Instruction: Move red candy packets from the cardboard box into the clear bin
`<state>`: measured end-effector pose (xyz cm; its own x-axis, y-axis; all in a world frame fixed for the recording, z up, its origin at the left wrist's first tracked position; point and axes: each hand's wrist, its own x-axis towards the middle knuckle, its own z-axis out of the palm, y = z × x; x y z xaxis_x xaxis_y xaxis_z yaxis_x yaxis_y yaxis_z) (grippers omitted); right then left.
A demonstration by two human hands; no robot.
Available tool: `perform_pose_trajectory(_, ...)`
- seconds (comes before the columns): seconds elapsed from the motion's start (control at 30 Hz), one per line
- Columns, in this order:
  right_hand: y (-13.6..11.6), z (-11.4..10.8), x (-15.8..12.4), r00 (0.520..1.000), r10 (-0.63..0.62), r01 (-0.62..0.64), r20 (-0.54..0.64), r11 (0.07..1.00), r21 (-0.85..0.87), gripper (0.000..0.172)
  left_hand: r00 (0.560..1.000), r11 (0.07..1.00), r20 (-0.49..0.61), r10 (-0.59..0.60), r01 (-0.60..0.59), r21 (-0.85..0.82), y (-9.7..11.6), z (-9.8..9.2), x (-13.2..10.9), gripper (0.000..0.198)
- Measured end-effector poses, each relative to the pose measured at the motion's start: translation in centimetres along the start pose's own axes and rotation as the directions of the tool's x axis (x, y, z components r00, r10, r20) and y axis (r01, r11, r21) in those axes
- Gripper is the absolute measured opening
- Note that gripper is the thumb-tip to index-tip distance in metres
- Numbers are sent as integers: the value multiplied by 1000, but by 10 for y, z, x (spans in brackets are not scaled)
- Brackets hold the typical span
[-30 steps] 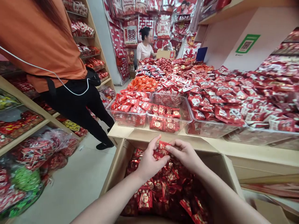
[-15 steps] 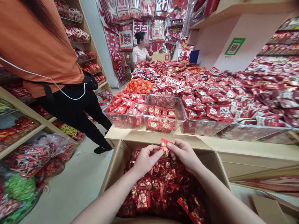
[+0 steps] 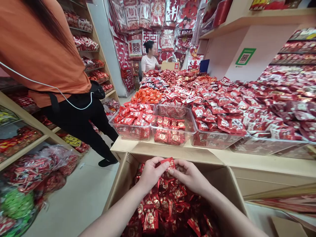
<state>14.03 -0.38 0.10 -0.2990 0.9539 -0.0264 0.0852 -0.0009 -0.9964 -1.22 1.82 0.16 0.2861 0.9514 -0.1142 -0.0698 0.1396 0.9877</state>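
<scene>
Between my two hands is a small red wrapped candy [image 3: 170, 163] with gold print. The fingers and thumb of my left hand [image 3: 153, 173] pinch its left side, while my right hand [image 3: 189, 173] grips it from the right. Both hands are over an open cardboard box [image 3: 118, 184], which holds many loose red candies [image 3: 151, 219] of the same look. Just beyond the box, a clear plastic bin [image 3: 189, 130] contains similar candies [image 3: 170, 136] laid in rows, with part of its right side uncovered.
More clear bins with red packets [image 3: 134, 113] line the wooden counter [image 3: 209, 149]. Heaps of packets [image 3: 222, 95] spread behind them. At left stands a person in an orange top [image 3: 56, 56], beside shelves. Another person [image 3: 148, 59] sits at the back. Bagged goods [image 3: 44, 164] lie on the floor.
My hands have come slightly lower in the picture, and the candy between them has turned and tilted. The camera view has shifted a little.
</scene>
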Motion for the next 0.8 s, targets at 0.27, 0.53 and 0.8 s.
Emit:
perform_pose_trajectory(0.27, -2, 4, 4, 998, 59, -55, -14, 981, 184, 22, 987, 977, -66, -147, 134, -163, 3, 5, -1, 27)
perform_pose_trajectory(0.53, -6, 2, 3, 996, 55, -70, 64, 961, 269, 28, 985, 984, -114, -131, 115, -138, 0, 1, 3, 36)
perform_pose_trajectory(0.8, 5, 5, 4, 992, 72, -47, -101, 972, 229, 24, 992, 995, -87, -92, 88, -52, 2, -1, 1, 30)
